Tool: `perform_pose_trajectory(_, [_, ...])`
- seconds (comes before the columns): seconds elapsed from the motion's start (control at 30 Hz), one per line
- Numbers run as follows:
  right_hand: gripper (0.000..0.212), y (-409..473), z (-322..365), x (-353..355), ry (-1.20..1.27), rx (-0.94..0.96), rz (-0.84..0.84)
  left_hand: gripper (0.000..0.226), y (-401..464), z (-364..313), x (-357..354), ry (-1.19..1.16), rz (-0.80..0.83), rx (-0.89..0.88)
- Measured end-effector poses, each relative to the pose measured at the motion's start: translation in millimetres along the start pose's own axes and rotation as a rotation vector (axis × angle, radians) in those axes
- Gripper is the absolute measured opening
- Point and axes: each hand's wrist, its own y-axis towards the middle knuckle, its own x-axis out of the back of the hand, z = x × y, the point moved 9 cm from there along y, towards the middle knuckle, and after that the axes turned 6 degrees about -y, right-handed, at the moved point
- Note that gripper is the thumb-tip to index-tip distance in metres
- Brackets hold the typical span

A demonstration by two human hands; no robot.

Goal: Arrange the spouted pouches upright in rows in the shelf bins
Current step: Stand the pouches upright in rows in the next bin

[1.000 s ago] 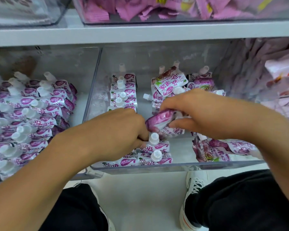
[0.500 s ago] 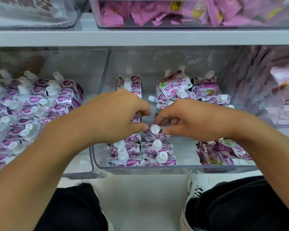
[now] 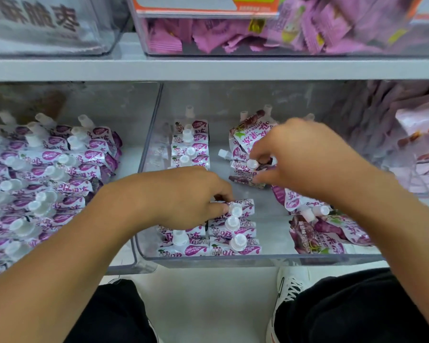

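Head view, person crouched at a shelf. Clear middle bin (image 3: 258, 258) sits centre frame and holds purple-and-white spouted pouches.

Left hand (image 3: 183, 196), centre frame, fingers curled, pinches the top of an upright pouch (image 3: 243, 206) just beside its white cap (image 3: 235, 209). That pouch stands at the back of a short front row (image 3: 233, 237) of three upright pouches, near the bin's front wall.

Right hand (image 3: 305, 157), right of centre and further back in the bin, fingers curled, grips a second pouch (image 3: 245, 173) near its cap (image 3: 252, 164). This one lies tilted among a loose heap (image 3: 248, 137) at the back.

A back row (image 3: 191, 147) of upright pouches stands in the bin's left rear. More flat pouches (image 3: 332, 233) lie at lower right of the bin, under the right forearm.

Left bin (image 3: 139, 266), left of frame, is packed with leaning pouches (image 3: 47, 174). Pink packets (image 3: 208, 35) fill a bin on the upper shelf. Black trousers (image 3: 357, 310) and a white shoe (image 3: 287, 283) show along the bottom.
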Motion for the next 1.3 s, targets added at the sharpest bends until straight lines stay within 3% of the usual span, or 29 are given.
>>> perform_pose_trajectory(0.13, [0.044,10,19,-22,-0.198,-0.032,0.056,0.037,-1,-1,1,-0.051,0.001,-0.016])
perform_pose_trajectory(0.2, [0.038,14,19,-22,-0.180,-0.023,0.004,0.043,0,-2,2,-0.047,-0.027,-0.018])
perform_pose_trajectory(0.33, [0.019,8,22,-31,0.180,0.076,0.119,0.039,-2,-7,8,-0.021,-0.092,-0.040])
perform_pose_trajectory(0.57, [0.029,9,34,-43,0.579,0.078,0.189,0.024,-12,-2,51,0.113,-0.454,0.015])
perform_pose_trajectory(0.73, [0.011,9,30,-46,0.769,0.019,0.260,0.015,6,0,36,0.282,-0.312,0.048])
perform_pose_trajectory(0.77, [0.016,7,21,-40,0.812,-0.013,0.234,0.013,9,0,34,0.316,-0.313,0.050])
perform_pose_trajectory(0.8, [0.026,6,7,-29,0.781,-0.033,0.141,0.011,10,1,33,0.343,-0.324,0.052])
perform_pose_trajectory(0.87, [0.049,7,-15,-3,0.425,-0.023,-0.078,0.006,12,-1,34,0.391,-0.369,0.044])
perform_pose_trajectory(0.97, [0.075,22,-21,-20,0.075,0.002,0.005,0.014,11,-3,33,0.458,-0.407,0.029])
perform_pose_trajectory(1.03, [0.066,35,-21,-38,0.036,-0.003,0.019,0.017,11,-1,34,0.452,-0.415,0.020])
perform_pose_trajectory(1.13, [0.017,42,-20,-40,0.032,-0.022,-0.062,0.018,12,1,34,0.436,-0.418,0.010])
perform_pose_trajectory(1.27, [0.008,38,-25,-36,0.061,-0.102,-0.107,0.025,13,4,35,0.438,-0.418,0.027])
perform_pose_trajectory(1.3, [0.014,36,-30,-30,0.062,-0.146,-0.146,0.026,14,6,35,0.439,-0.414,0.031])
